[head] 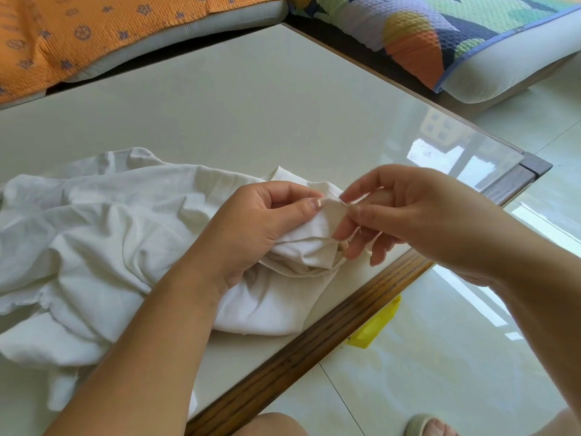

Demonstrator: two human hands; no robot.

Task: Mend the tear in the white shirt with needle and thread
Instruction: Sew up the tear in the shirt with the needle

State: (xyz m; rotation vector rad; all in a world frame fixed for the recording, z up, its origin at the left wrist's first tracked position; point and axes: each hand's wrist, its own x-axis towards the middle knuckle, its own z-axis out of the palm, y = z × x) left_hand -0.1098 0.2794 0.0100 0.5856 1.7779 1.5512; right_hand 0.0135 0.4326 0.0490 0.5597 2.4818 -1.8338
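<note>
The white shirt [94,234] lies bunched on the desk [251,105] by its near edge. The left hand [251,225] has its fingers pinching a fold. The right hand [418,212] has its fingers holding the needle [338,198] there, thread [356,231] trailing. A yellow thing [374,325] lies on the floor [440,357] below, and cushions [94,26] line the far edges.

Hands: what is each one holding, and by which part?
The left hand grips a bunched fold of the white shirt; the right hand pinches the needle at its lower end, thread trailing.
</note>
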